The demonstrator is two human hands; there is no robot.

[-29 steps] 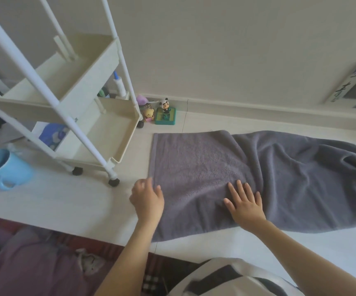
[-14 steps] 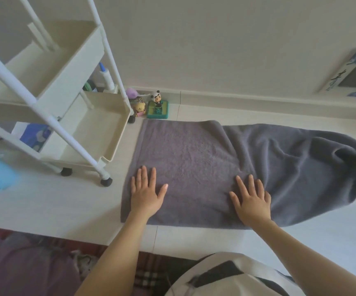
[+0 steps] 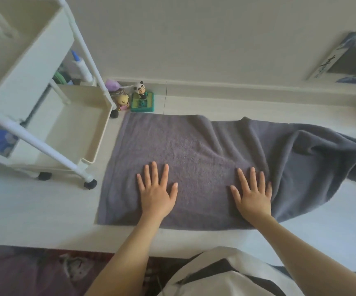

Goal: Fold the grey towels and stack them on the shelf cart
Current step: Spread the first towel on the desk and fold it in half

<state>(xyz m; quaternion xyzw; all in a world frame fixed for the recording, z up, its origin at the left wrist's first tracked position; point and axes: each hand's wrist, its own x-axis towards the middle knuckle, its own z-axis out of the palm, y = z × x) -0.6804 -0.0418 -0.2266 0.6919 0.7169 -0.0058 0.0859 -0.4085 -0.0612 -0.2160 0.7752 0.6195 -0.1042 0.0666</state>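
Pale floor (image 3: 34,214) running up to a cream wall and skirting board. One grey towel (image 3: 194,159) laid out on that floor, left half flat and smooth, right half rumpled in several folds and trailing off toward the right edge. Two hands on the towel's near part, both palm down with fingers straight and spread: left hand (image 3: 156,195) toward the left side, right hand (image 3: 253,197) at the border between smooth and rumpled cloth, pressing flat, gripping nothing. One white shelf cart (image 3: 70,116) just left of the towel, two trays visible, bottom tray bare inside, two black casters (image 3: 90,184) seen at the near side. Three small figurines against the skirting board beyond the towel's far left corner: one panda figure (image 3: 140,90) on a green base, one yellow figure (image 3: 123,101), one purple-capped one (image 3: 113,85). One framed picture (image 3: 352,58) leaning on the wall at the far right. One white bottle (image 3: 82,68) with a blue tip behind the cart.
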